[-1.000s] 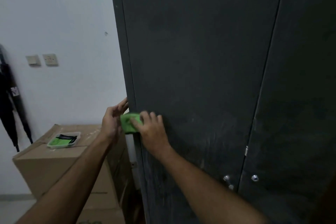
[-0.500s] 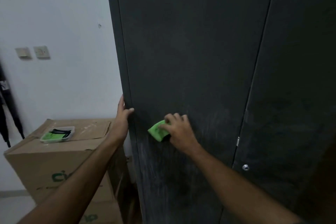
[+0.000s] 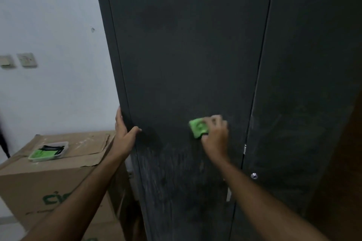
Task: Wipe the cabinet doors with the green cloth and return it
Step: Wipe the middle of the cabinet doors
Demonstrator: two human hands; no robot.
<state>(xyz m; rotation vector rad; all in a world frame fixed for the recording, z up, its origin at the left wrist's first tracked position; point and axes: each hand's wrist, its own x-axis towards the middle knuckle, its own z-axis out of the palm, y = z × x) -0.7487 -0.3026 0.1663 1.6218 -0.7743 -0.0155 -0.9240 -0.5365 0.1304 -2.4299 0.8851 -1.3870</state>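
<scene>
A tall dark grey cabinet fills the view, with a left door (image 3: 186, 55) and a right door (image 3: 305, 84) split by a vertical seam. My right hand (image 3: 215, 137) presses a folded green cloth (image 3: 198, 128) flat against the left door at about waist height. My left hand (image 3: 125, 133) grips the cabinet's left edge, thumb on the front face. Pale smears streak the left door below the cloth.
A stack of cardboard boxes (image 3: 39, 182) stands left of the cabinet against a white wall. On the top box lies a small white tray (image 3: 49, 151) holding green and black items. A silver knob (image 3: 254, 176) sits on the right door. Wall sockets (image 3: 26, 60) are at left.
My right hand has slid the green cloth rightward across the left door, from its left edge toward the middle seam. My left hand let go of the cloth and took hold of the cabinet's edge.
</scene>
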